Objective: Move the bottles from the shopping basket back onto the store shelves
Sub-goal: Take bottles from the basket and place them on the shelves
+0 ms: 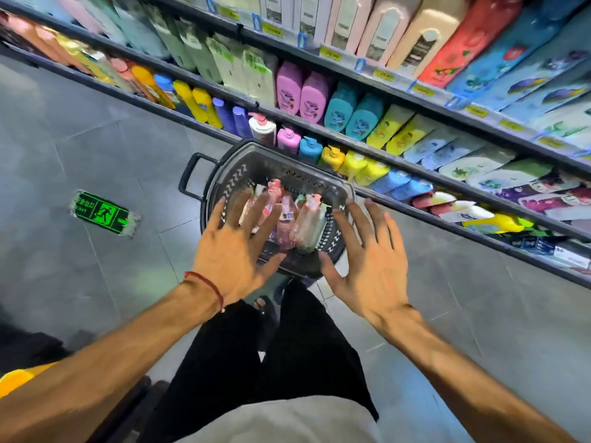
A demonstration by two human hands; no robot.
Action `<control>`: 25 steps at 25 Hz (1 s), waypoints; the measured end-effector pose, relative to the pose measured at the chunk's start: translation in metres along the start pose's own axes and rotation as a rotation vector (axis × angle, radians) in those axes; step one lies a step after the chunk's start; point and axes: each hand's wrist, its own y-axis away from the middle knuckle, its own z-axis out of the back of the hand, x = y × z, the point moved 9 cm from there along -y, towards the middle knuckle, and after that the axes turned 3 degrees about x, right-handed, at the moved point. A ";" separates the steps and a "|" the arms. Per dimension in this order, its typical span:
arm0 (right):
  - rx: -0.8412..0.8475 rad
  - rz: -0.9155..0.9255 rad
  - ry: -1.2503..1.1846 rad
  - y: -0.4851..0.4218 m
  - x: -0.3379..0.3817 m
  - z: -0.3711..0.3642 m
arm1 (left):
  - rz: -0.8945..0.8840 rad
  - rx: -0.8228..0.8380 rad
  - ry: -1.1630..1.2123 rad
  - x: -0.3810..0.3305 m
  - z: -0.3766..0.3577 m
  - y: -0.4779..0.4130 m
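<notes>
Bottles (289, 219) in black basket (220, 183) beside stocked shelves (355, 63), left hand (233, 254) and right hand (374, 270) splayed empty above them

Bottles (287, 219) in basket (275, 169) on floor (96, 123); shelves (403, 81) just behind, running far-left to right; exit sign (100, 213) on floor left.

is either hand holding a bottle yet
No, the left hand and right hand are both open with fingers spread above the basket, and the bottles lie inside it.
</notes>
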 end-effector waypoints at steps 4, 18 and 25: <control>0.076 -0.107 0.027 -0.028 0.011 -0.038 | -0.052 0.037 0.051 0.029 -0.021 -0.039; 0.072 -0.512 0.035 -0.060 0.026 -0.252 | -0.254 0.227 0.043 0.104 -0.219 -0.151; 0.207 -0.644 -0.140 -0.060 -0.020 -0.394 | -0.248 0.253 0.061 0.097 -0.327 -0.189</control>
